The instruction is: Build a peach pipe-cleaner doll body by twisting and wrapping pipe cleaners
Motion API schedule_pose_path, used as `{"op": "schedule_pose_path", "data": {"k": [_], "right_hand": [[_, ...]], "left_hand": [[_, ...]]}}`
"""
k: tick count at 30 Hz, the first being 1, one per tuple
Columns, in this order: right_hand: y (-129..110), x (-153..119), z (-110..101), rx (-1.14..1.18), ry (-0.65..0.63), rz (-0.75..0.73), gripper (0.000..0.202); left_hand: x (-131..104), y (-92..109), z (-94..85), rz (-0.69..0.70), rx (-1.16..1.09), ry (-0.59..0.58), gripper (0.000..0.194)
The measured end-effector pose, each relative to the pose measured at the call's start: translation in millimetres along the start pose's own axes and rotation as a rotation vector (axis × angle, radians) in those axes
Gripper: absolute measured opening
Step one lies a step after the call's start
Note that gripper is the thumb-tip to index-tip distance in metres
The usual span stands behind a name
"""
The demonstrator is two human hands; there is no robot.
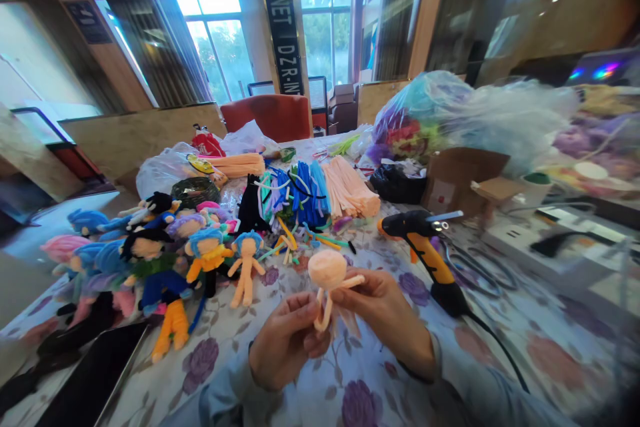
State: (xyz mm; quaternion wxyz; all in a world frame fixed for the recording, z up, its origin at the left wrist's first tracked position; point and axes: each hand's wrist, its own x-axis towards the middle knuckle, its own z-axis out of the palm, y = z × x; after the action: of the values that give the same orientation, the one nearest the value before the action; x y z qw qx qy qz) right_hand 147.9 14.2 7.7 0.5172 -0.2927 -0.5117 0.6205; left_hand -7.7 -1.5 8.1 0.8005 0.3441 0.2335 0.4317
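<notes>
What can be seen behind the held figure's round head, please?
Beyond the round head lie scattered fuzzy stems and, farther back, a peach stem bundle. Whatever the head directly covers cannot be seen.

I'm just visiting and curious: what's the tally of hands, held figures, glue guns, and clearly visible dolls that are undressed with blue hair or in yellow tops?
Hands (left hand, right hand): 2
Held peach figure: 1
Glue gun: 1
Undressed blue-haired doll: 1
Yellow-topped doll: 1
Total: 6
The other dolls overlap too much to count.
</notes>
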Motion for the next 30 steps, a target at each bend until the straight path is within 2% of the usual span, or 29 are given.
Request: {"op": "schedule_pose_path", "data": {"k": [7,15,24,30], "right_hand": [[-2.9,0.0,2.3,0.03,-0.057,-0.023,0.016],[-1.1,-1.8,3.3,0.083,-0.1,0.011,0.019],[-2.3,-2.9,4.3,0.072,-0.112,0.049,0.022],[-4.4,-4.5,6.2,0.066,-0.187,0.08,0.027]], "left_hand": [[-0.1,1.2,-7.9,-0.08,-0.009,-0.032,0.02],[-1.6,2.9,-6.1,-0.126,0.013,-0.078,0.021],[-3.1,5.4,-2.2,-0.118,0.057,-0.034,0.019],[-4.1,4.1,-5.6,-0.143,0.16,-0.024,0.02]]}}
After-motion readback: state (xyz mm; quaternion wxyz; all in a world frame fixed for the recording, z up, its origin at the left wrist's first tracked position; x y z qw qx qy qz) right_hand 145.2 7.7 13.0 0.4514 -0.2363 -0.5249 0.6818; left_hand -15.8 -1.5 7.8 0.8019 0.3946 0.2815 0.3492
